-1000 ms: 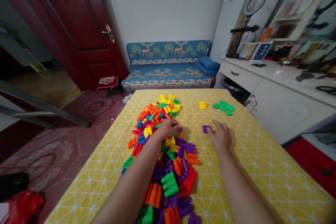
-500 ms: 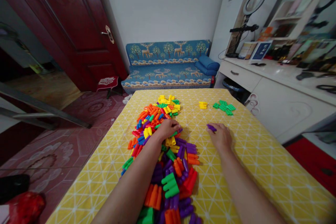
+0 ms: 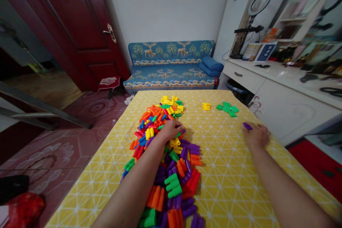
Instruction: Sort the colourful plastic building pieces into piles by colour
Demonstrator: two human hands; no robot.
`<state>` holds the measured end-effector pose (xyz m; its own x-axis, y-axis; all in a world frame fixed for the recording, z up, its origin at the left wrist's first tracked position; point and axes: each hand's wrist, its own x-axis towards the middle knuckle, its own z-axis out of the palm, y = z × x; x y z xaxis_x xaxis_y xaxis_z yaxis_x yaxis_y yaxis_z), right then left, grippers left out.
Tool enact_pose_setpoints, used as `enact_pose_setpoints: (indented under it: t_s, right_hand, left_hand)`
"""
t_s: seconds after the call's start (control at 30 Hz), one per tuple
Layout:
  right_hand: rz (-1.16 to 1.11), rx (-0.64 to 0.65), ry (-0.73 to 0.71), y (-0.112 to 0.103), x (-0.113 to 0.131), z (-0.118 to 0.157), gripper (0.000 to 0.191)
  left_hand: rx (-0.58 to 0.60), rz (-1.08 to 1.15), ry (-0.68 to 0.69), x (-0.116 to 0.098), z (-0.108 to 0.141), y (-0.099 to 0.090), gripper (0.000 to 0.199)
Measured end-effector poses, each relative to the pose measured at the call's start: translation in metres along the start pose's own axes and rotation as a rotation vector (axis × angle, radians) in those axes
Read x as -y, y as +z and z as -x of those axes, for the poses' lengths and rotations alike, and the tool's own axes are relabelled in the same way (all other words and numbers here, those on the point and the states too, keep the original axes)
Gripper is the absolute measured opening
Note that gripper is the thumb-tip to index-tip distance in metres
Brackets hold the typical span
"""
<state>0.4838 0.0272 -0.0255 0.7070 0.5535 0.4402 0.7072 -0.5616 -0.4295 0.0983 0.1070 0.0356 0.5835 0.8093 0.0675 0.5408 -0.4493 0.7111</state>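
Observation:
My right hand is over the right side of the table, pinching a purple plastic building block between thumb and fingers. On the long heap of bullet-shaped blocks rests my left hand, its fingers curled down; whatever they grip is hidden among the pieces. The heap mixes green, orange, red, purple, blue and yellow. A small group of green blocks lies just beyond my right hand, and a yellow block sits to the left of that group.
A yellow patterned cloth covers the table. Past its far edge stands a blue sofa. A white dresser bearing a ring light is on the right, and a dark red door on the left.
My right hand has moved right, away from the heap, carrying the purple building block. My left hand has stayed on the heap.

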Motion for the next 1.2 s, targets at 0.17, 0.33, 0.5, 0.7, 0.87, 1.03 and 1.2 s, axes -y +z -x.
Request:
enact_pose_setpoints:
  t_s: [0.17, 0.33, 0.5, 0.7, 0.87, 1.03, 1.2]
  right_hand:
    - [-0.481, 0.177, -0.248, -0.004, 0.065, 0.060, 0.043]
    - [-0.691, 0.629, -0.629, -0.012, 0.133, 0.143, 0.032]
    - [-0.743, 0.719, -0.668, -0.019, 0.146, 0.162, 0.030]
    - [-0.725, 0.630, -0.620, -0.012, 0.141, 0.158, 0.033]
    - [-0.718, 0.619, -0.716, -0.015, 0.141, 0.159, 0.037]
    - [-0.624, 0.582, -0.800, -0.024, 0.143, 0.158, 0.022]
    - [-0.625, 0.508, -0.615, -0.020, 0.136, 0.154, 0.026]
  left_hand:
    - [0.008, 0.019, 0.002, 0.001, 0.001, 0.001, 0.030]
    - [0.018, 0.013, 0.009, -0.007, 0.004, -0.006, 0.041]
    - [0.289, -0.045, 0.123, -0.024, 0.023, -0.022, 0.035]
    - [0.198, -0.467, 0.094, -0.033, 0.047, -0.013, 0.039]
    - [0.042, -0.495, 0.112, -0.026, 0.051, -0.002, 0.038]
    - [0.025, -0.494, 0.074, -0.022, 0.048, 0.000, 0.030]
    - [0.040, -0.486, 0.068, -0.019, 0.046, 0.000, 0.023]
